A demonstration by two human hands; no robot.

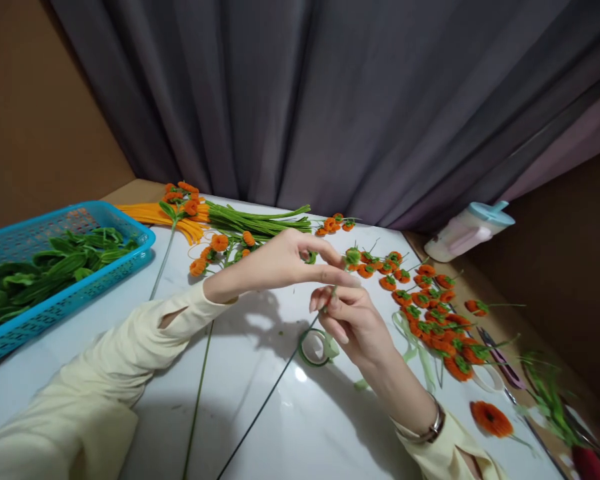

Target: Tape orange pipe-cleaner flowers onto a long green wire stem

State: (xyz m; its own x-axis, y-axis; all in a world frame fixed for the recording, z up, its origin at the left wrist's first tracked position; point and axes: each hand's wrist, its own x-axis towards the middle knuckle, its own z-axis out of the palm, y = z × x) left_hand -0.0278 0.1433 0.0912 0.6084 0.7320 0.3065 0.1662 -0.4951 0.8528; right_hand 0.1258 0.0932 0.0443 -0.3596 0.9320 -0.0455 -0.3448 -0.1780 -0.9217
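Note:
My right hand (355, 317) pinches the upper end of a thin dark green stem (273, 393), which slants down to the lower edge of the view. A bit of green shows at the pinch. Just above it is my left hand (295, 260), its fingers stretched out and apart, the tips close to my right fingertips. I see nothing held in it. A roll of green tape (304, 350) lies on the white table below my hands. Another green stem (199, 393) runs under my left sleeve. Beyond my fingertips lie orange flowers (365, 271) with green backs.
A blue basket (130, 257) of green leaves stands at left. Green and yellow-orange fuzzy stems (260, 220) lie at the back, near finished orange sprigs (220, 243). More flower heads, scissors (505, 363) and a lidded cup (467, 230) are at right. A grey curtain (300, 100) hangs behind.

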